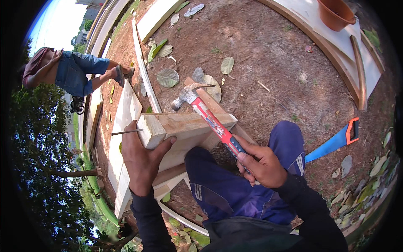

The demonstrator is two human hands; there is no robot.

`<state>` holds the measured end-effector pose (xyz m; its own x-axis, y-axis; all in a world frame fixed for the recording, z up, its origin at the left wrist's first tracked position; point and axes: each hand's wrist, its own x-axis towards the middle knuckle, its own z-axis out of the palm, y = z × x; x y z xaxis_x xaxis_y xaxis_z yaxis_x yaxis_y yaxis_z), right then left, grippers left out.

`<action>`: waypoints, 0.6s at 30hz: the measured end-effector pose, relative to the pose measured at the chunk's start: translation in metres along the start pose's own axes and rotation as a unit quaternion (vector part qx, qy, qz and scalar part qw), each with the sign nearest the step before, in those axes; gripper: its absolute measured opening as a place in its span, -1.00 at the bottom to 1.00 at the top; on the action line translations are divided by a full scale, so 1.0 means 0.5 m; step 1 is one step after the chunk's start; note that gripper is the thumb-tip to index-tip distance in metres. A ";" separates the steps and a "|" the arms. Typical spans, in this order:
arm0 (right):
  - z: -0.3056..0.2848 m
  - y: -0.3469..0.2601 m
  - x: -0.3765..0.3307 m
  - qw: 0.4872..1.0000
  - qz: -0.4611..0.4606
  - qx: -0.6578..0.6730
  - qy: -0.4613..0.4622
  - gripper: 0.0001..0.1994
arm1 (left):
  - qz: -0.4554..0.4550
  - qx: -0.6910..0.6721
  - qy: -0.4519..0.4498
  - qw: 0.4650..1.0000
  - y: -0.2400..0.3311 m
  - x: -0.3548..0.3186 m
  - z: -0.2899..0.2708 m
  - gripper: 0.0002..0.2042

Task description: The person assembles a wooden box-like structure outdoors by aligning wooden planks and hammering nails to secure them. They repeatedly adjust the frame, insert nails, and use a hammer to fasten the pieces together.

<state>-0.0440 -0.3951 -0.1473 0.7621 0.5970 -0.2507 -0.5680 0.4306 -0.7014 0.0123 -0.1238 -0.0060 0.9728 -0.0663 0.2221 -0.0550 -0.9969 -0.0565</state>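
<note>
My right hand (265, 163) is wrapped round the dark grip of a claw hammer (208, 116), which has a red shaft and a worn metal head. The head is raised over the far side of a pale wooden piece (191, 123), made of boards, in front of my knees. My left hand (142, 161) holds the left end of this piece, thumb on the near face and fingers partly hidden behind the end. From that end a long nail (127, 132) sticks out to the left, close above my left hand. Whether a finger touches the nail I cannot tell.
A handsaw (333, 139) with a blue blade and orange handle lies right of my knee. An orange-brown plastic tub (336, 16) stands on a pale panel (300, 11) at the far right. Long planks (145, 69) and dry leaves (168, 77) lie about. Another person (75, 69) is at the far left.
</note>
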 end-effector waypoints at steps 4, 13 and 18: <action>-0.004 -0.005 0.001 1.000 -0.010 -0.001 0.015 -0.43 | -0.003 0.001 0.002 1.000 -0.002 0.000 -0.003 -0.14; -0.036 0.023 -0.016 0.997 -0.009 -0.018 0.076 -0.43 | 0.021 -0.003 0.014 1.000 -0.005 0.001 0.003 -0.15; -0.044 0.029 -0.029 0.993 0.007 -0.014 0.115 -0.43 | 0.031 -0.002 0.002 1.000 -0.004 0.004 0.000 -0.16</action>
<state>-0.0565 -0.4124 -0.1685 0.8072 0.4314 -0.4028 -0.5719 0.4031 -0.7144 0.0141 -0.1220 -0.0056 0.9663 -0.1289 0.2229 -0.1168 -0.9909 -0.0665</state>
